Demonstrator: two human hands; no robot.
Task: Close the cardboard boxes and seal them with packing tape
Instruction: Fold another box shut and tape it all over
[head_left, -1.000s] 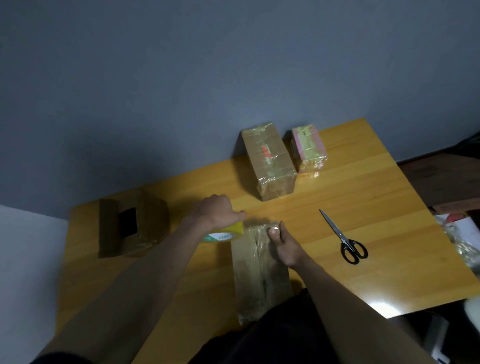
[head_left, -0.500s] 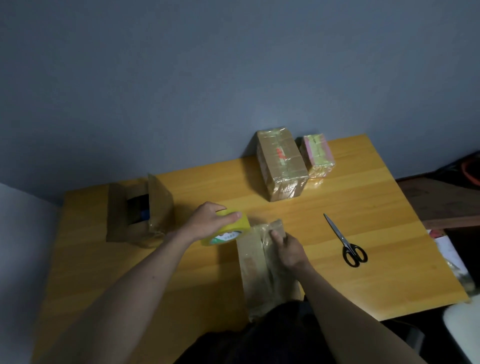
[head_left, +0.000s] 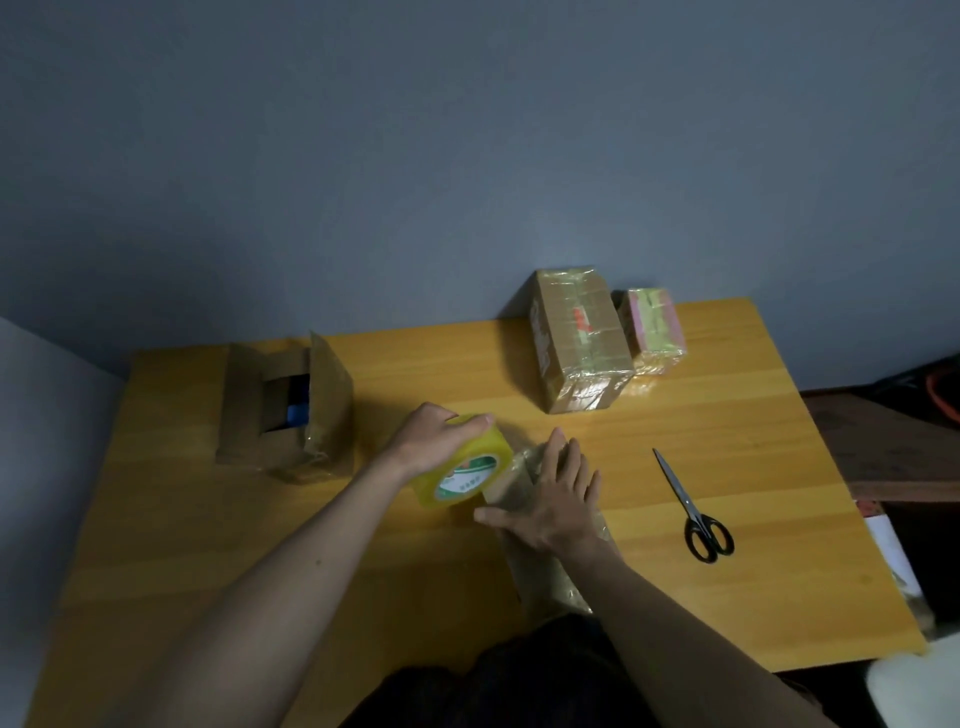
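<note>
Bare tabletop (head_left: 753, 415) is lying open around the scissors (head_left: 693, 512); left of them, the box under the hands (head_left: 545, 566) is blocking; beyond them, two taped boxes (head_left: 576, 338) are standing.

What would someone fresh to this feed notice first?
Both hands at table centre: the left hand grips a yellow tape roll while the right hand lies flat on the box nearest the person. An open box sits far left, and black scissors lie to the right.

Yellow wooden table (head_left: 208, 519), open cardboard box (head_left: 244, 410), three taped boxes (head_left: 582, 338), scissors (head_left: 693, 506)
</note>
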